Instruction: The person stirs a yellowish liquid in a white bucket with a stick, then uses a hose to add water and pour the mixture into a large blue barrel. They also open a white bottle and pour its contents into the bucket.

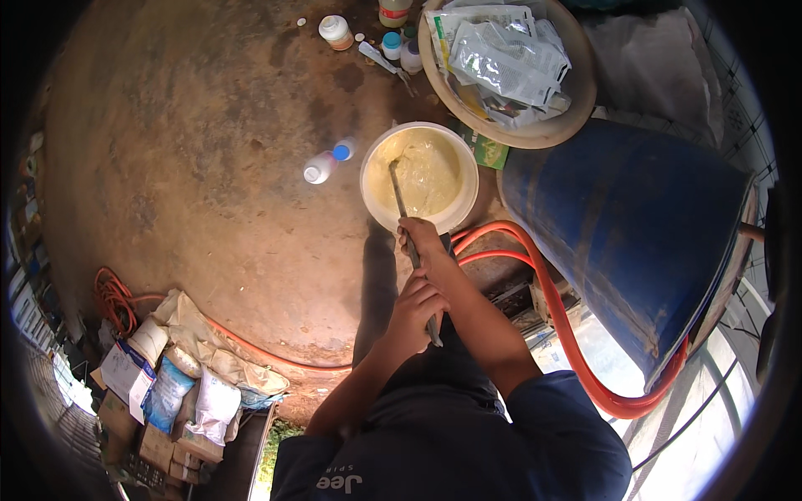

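Okay, the right hand (422, 238) is curled round the stick (401, 199) close by the near rim of the bucket (455, 213), the left hand (415, 309) wrapped round it nearer its top end. The tip sits in pale yellow liquid (430, 171) towards the bucket's far-left wall, bucket on the floor (234, 209). Stick looks stiff, fairly light, probably slick where wet; best gripped along that dry upper length.
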The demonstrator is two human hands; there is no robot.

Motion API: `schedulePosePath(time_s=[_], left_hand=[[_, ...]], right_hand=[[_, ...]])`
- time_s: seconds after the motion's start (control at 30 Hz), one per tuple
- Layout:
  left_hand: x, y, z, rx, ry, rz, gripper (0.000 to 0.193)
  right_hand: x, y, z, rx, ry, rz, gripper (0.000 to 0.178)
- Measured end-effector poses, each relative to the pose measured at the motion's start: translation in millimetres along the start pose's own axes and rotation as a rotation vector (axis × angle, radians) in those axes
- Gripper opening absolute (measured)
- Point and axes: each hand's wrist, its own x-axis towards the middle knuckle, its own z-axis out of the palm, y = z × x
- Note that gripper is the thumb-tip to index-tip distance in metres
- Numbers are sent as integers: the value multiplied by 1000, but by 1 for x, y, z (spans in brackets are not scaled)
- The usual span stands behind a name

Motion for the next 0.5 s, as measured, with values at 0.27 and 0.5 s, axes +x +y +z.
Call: schedulePosePath(time_s=[0.27, 0.5], left_hand=[[-30, 28, 35, -140, -29, -96, 21], [2, 2, 47, -153, -60, 65, 18]], right_hand=[[-29, 49, -60, -146, 150, 79, 18], [-14, -9, -78, -103, 222, -117, 18]])
